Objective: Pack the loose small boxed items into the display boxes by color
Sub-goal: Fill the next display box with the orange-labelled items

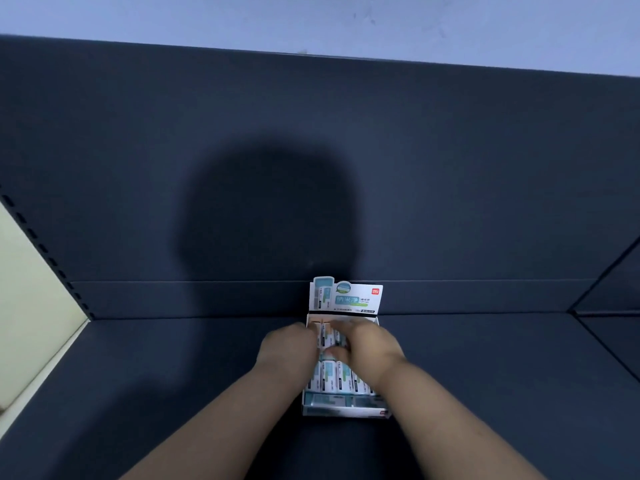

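We see the display box (pixel 346 408) on the dark blue shelf (pixel 485 375), header card (pixel 346 296) upright at the back; teal-and-white small boxes (pixel 332 375) fill its near rows; the right hand (pixel 367 348) curls over the far ones, apparently pinching one; the left hand (pixel 287 344) touches the box's left wall, but we cannot tell its grip.

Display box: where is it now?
In the head view the display box sits low, just right of centre, on the dark shelf, its header card against the back wall, with the left hand and right hand over its far half.
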`<state>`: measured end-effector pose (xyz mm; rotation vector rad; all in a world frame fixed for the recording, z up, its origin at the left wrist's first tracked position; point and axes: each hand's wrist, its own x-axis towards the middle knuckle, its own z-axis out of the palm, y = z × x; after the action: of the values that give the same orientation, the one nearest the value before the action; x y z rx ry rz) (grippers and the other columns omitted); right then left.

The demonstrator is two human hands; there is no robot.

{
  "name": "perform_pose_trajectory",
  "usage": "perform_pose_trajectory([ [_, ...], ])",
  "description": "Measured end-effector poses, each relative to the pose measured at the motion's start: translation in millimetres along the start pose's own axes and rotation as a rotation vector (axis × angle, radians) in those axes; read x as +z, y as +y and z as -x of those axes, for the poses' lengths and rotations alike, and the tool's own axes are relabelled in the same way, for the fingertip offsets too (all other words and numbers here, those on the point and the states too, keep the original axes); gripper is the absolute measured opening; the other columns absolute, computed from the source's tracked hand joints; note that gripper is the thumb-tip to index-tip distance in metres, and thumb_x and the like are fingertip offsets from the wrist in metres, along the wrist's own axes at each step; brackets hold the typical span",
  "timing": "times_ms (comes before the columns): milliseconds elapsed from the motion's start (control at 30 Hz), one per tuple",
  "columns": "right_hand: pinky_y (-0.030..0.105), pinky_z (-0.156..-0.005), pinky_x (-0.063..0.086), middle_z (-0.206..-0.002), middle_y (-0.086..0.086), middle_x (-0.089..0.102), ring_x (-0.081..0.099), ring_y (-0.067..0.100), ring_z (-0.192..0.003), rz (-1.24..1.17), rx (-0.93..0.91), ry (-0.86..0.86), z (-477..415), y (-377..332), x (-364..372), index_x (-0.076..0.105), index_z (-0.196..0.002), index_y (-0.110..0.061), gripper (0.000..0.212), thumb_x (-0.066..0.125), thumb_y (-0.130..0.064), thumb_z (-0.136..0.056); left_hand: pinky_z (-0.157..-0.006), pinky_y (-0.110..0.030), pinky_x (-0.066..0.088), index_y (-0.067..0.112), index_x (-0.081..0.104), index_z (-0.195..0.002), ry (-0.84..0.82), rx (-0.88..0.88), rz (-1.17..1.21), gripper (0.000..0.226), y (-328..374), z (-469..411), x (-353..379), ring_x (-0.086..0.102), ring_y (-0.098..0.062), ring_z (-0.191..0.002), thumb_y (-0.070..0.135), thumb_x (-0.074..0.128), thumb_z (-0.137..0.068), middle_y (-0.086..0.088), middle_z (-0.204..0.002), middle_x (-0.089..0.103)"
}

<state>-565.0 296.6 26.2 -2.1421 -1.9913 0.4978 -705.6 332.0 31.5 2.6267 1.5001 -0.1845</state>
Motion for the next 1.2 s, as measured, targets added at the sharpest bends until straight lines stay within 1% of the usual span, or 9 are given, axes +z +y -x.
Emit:
perform_pose_trajectory([
  [233,0.027,-0.097,0.041,-0.141,-0.003,0.048,0.047,0.019,-0.126,0.009,-0.011,0.005,0,-3,0,0.043,-0.140,-0.026,0.052,0.055,-0.044,-0.093,-0.077,-0.034,0.047,0.014,0.044,-0.133,-0.013,-0.007,0.010,0.036,-1,-3,0,0.059,-0.024,-0.104,0.019,0.043,-0.098,-0.006,-0.117,0.056],
  [333,0.031,-0.099,0.043,-0.140,0.000,0.049,0.047,0.021,-0.126,0.009,0.005,-0.009,-1,-5,-2,0.042,-0.140,-0.026,0.054,0.057,-0.043,-0.092,-0.076,-0.033,0.046,0.014,0.045,-0.131,-0.014,0.007,0.016,0.035,-3,-3,-3,0.058,-0.023,-0.104,0.022,0.044,-0.097,-0.006,-0.117,0.056],
  [500,0.034,-0.094,0.046,-0.131,0.006,0.054,0.051,0.027,-0.121,0.001,0.054,-0.031,0,-8,-7,0.044,-0.137,-0.023,0.057,0.063,-0.044,-0.087,-0.073,-0.030,0.042,0.016,0.042,-0.133,0.045,0.057,0.022,0.044,-8,3,-17,0.057,-0.023,-0.104,0.038,0.045,-0.096,-0.005,-0.115,0.056],
  [667,0.035,-0.101,0.042,-0.139,0.004,0.048,0.047,0.025,-0.125,0.020,0.100,-0.017,10,-6,-17,0.039,-0.142,-0.023,0.064,0.062,-0.048,-0.087,-0.071,-0.030,0.038,0.018,0.038,-0.138,0.098,0.128,-0.073,0.050,-9,7,-24,0.057,-0.021,-0.105,0.046,0.042,-0.097,-0.002,-0.118,0.056],
  [800,0.031,-0.099,0.039,-0.141,0.001,0.047,0.044,0.022,-0.128,0.081,0.125,0.000,23,1,-26,0.036,-0.144,-0.027,0.062,0.059,-0.045,-0.089,-0.078,-0.030,0.042,0.018,0.036,-0.140,0.087,0.164,-0.052,0.050,-8,10,-24,0.054,-0.021,-0.111,0.043,0.041,-0.097,0.000,-0.125,0.053],
  [900,0.030,-0.102,0.035,-0.142,0.001,0.043,0.039,0.022,-0.131,0.125,0.136,-0.038,35,9,-24,0.033,-0.146,-0.025,0.059,0.055,-0.040,-0.093,-0.084,-0.032,0.044,0.017,0.032,-0.143,-0.028,0.106,-0.003,0.051,-8,13,-14,0.052,-0.023,-0.113,0.037,0.043,-0.098,-0.003,-0.126,0.051],
  [967,0.030,-0.101,0.036,-0.139,0.003,0.044,0.040,0.023,-0.129,0.126,0.129,-0.055,40,13,-20,0.036,-0.144,-0.021,0.055,0.053,-0.037,-0.094,-0.082,-0.032,0.045,0.015,0.038,-0.138,-0.072,0.060,0.037,0.045,-7,16,-7,0.053,-0.023,-0.110,0.033,0.042,-0.098,-0.004,-0.122,0.052],
  [1100,0.031,-0.104,0.035,-0.140,0.004,0.041,0.038,0.024,-0.130,0.104,0.075,-0.054,44,18,-19,0.036,-0.145,-0.019,0.053,0.052,-0.033,-0.096,-0.083,-0.032,0.046,0.014,0.048,-0.128,-0.072,0.015,0.053,0.036,1,25,-6,0.054,-0.023,-0.109,0.031,0.045,-0.097,-0.006,-0.123,0.053],
  [1200,0.031,-0.104,0.034,-0.143,0.005,0.039,0.037,0.025,-0.132,0.097,0.022,-0.076,49,22,-20,0.033,-0.147,-0.018,0.056,0.052,-0.033,-0.096,-0.077,-0.030,0.044,0.013,0.051,-0.125,-0.080,-0.024,0.019,0.033,10,34,-8,0.055,-0.023,-0.107,0.029,0.047,-0.096,-0.007,-0.121,0.054],
])
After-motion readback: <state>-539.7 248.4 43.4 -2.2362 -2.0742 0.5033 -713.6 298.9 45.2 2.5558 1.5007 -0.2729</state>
